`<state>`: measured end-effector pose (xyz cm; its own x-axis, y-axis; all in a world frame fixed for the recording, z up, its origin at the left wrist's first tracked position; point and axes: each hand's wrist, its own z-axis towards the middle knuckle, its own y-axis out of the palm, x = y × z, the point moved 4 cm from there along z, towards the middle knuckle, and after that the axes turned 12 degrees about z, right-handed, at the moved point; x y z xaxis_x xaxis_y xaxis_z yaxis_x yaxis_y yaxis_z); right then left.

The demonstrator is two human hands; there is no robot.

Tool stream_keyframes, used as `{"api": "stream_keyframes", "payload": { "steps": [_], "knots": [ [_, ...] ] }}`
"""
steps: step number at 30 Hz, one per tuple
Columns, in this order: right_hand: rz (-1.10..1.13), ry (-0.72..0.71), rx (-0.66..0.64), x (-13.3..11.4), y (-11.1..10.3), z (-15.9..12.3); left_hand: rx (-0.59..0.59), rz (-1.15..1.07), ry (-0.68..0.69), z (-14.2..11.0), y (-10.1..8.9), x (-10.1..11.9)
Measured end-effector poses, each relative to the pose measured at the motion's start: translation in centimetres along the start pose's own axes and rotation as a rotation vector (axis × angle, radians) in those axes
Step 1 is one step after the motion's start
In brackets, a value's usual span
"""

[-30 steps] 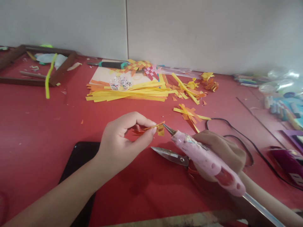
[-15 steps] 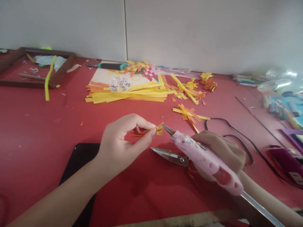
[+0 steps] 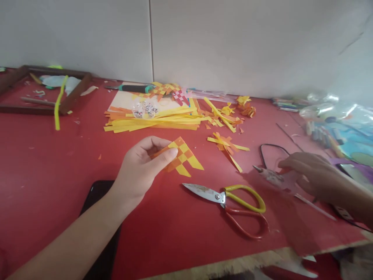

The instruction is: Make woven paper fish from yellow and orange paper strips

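Note:
My left hand pinches a small woven piece of orange and yellow paper, held flat just above the red table. My right hand is off to the right, low over a pink glue gun that lies on the table with its nozzle pointing left. Its fingers touch the gun's rear part, but they are smeared by motion and I cannot tell whether they grip it. Scissors with yellow and red handles lie between the two hands, blades pointing left.
A pile of yellow and orange paper strips lies beyond the hands, with scraps nearby. A wooden frame and a green pipe cleaner sit far left. A black flat device lies under my left forearm. Craft supplies and a black cord crowd the right.
My right hand swung the glue gun away from the paper and down onto the table at the right. My left hand turned the woven piece flat, and the scissors are now uncovered.

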<state>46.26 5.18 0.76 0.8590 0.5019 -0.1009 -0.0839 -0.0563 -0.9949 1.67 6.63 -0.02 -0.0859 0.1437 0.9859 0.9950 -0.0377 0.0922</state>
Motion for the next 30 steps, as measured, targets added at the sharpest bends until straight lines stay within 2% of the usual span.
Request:
{"api": "stream_keyframes", "payload": {
  "steps": [1, 3, 5, 7, 8, 9, 11, 14, 17, 24, 30],
  "knots": [
    [0.000, 0.062, -0.025, 0.8, -0.2, -0.1, -0.002, -0.016, -0.015, 0.0, 0.1, 0.0],
    [-0.024, 0.094, -0.043, 0.1, -0.8, 0.5, -0.011, -0.038, -0.040, 0.0, 0.2, 0.0],
    [-0.051, 0.091, 0.125, -3.6, -2.4, 2.2, -0.021, -0.056, -0.064, 0.0, 0.4, 0.0],
    [0.089, 0.138, 0.267, -8.8, -3.5, 4.7, -0.029, -0.081, -0.093, -0.1, 0.6, -0.1],
    [0.232, 0.178, 0.292, -11.4, -3.6, 6.1, -0.035, -0.097, -0.107, 0.0, 0.6, -0.2],
    [0.416, 0.192, 0.273, -14.0, -3.4, 7.6, -0.045, -0.113, -0.120, 0.0, 0.6, -0.2],
    [0.837, 0.155, 0.083, -18.5, -2.0, 10.6, -0.079, -0.133, -0.135, 0.0, 0.6, -0.4],
    [1.192, 0.052, -0.120, -22.5, -0.3, 13.7, -0.110, -0.145, -0.122, 0.2, 0.5, -0.4],
    [1.366, 0.098, -0.180, -23.2, 0.6, 14.9, -0.102, -0.176, -0.117, 0.5, 0.3, -0.5],
    [1.488, 0.235, -0.035, -20.9, 1.0, 15.1, -0.159, -0.201, -0.128, 0.5, 0.3, -0.6],
    [1.745, 0.343, -0.085, -20.9, 2.0, 15.1, -0.170, -0.190, -0.133, 0.3, 0.5, -0.3]
  ]
}}
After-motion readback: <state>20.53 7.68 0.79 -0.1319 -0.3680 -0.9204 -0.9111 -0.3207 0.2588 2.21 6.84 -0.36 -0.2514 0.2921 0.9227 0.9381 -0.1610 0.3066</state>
